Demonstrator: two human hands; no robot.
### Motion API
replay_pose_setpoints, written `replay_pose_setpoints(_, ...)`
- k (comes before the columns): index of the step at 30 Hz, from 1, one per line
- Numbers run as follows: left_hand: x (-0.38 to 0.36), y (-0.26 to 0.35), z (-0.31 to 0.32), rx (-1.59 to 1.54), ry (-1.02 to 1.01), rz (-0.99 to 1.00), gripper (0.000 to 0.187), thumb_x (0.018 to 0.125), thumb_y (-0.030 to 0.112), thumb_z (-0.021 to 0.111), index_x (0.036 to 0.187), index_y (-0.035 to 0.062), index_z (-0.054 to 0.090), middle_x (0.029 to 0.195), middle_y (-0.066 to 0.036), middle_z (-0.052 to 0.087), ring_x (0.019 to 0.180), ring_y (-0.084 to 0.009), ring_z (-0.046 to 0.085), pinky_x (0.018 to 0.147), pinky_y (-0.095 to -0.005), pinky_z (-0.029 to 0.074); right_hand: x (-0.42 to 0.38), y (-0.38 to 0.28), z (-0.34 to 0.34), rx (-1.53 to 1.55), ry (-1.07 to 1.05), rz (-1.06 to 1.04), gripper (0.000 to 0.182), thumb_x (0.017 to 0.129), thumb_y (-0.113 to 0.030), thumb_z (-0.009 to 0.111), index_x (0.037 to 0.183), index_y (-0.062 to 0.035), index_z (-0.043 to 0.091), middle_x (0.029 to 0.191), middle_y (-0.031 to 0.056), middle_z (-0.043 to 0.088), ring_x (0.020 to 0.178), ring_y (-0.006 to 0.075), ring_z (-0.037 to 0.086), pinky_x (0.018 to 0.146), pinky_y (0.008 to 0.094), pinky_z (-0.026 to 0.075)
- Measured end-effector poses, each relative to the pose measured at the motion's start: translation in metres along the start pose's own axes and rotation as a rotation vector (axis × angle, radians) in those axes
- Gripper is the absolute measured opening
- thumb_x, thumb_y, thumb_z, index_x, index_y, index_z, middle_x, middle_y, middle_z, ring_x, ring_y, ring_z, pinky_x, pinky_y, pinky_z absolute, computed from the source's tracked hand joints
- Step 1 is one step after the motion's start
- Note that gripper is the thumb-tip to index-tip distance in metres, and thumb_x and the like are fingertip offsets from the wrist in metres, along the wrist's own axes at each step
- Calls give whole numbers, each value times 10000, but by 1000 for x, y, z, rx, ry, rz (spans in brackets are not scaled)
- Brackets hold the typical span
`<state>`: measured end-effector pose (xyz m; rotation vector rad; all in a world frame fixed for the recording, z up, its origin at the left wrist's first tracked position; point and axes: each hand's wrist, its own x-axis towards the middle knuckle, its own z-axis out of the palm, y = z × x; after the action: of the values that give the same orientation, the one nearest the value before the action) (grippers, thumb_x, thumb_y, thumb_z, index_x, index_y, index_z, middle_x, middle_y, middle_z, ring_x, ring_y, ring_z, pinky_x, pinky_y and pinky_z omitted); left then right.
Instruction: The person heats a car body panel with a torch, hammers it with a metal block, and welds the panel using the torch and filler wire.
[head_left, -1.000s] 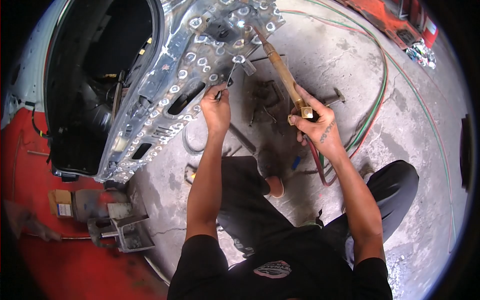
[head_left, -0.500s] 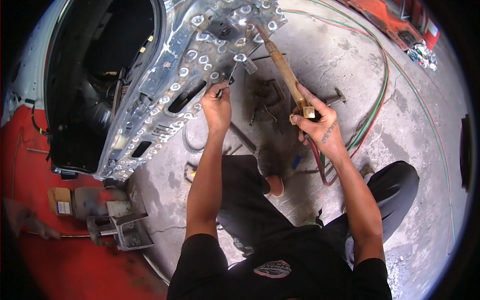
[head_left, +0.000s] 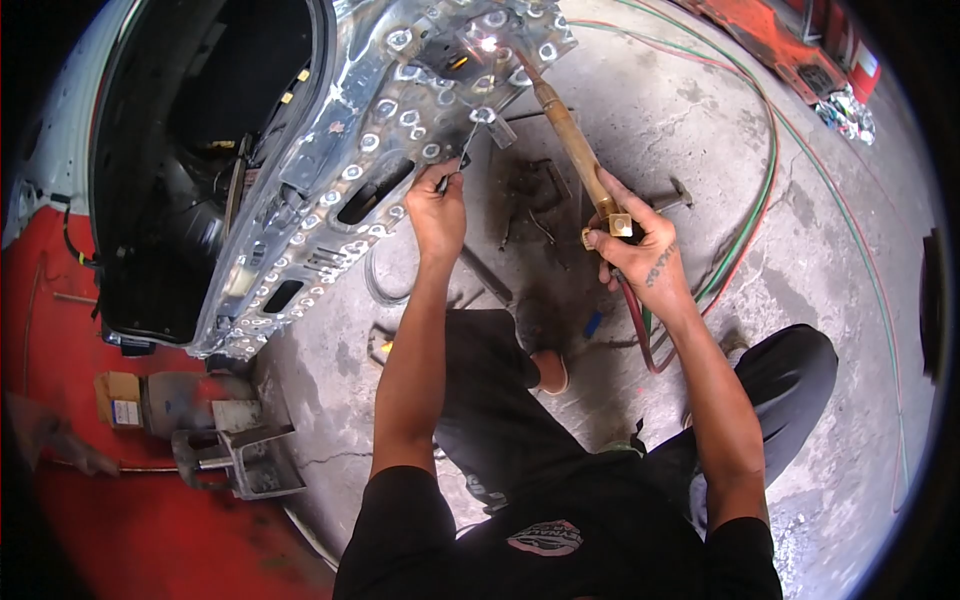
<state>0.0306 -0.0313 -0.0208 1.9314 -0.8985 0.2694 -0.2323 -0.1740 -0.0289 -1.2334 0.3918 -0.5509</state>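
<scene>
My right hand [head_left: 640, 245] is wrapped round the brass handle of a gas welding torch [head_left: 572, 135]. The torch's tip points up and left at a bright glowing spot [head_left: 489, 44] on a car body panel [head_left: 335, 165], which is dotted with round weld marks. Close to the panel's edge, my left hand [head_left: 437, 210] pinches a thin metal rod [head_left: 466, 147] that slants up toward the metal. The rod's upper end is hard to make out. Red and green hoses [head_left: 632, 310] run from the torch's rear beneath my right hand.
A hammer [head_left: 675, 195] and several dark tools [head_left: 545, 195] lie on the concrete floor [head_left: 720, 140]. The hoses [head_left: 768, 110] curve across the floor on the right. A metal vise-like block [head_left: 258, 455] and a cardboard box [head_left: 120, 400] sit at lower left. Red equipment [head_left: 775, 45] stands at upper right.
The glow at the torch tip has grown brighter and more pinkish, and an orange streak now shows beside it. Both hands stay almost in place, still holding the rod and the torch.
</scene>
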Motion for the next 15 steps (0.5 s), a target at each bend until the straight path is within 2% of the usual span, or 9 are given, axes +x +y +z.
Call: replay_pose_setpoints(15,0,2,1,-10,-2,-12,199,917,-78,691,1093,-37,774,1062,-178,770,967,-254,735,883,-334,551,0,0,-1,-9,-2,4,694,957,52,711,1598,-110,499,991,49,696,605,91,627,497,249,524)
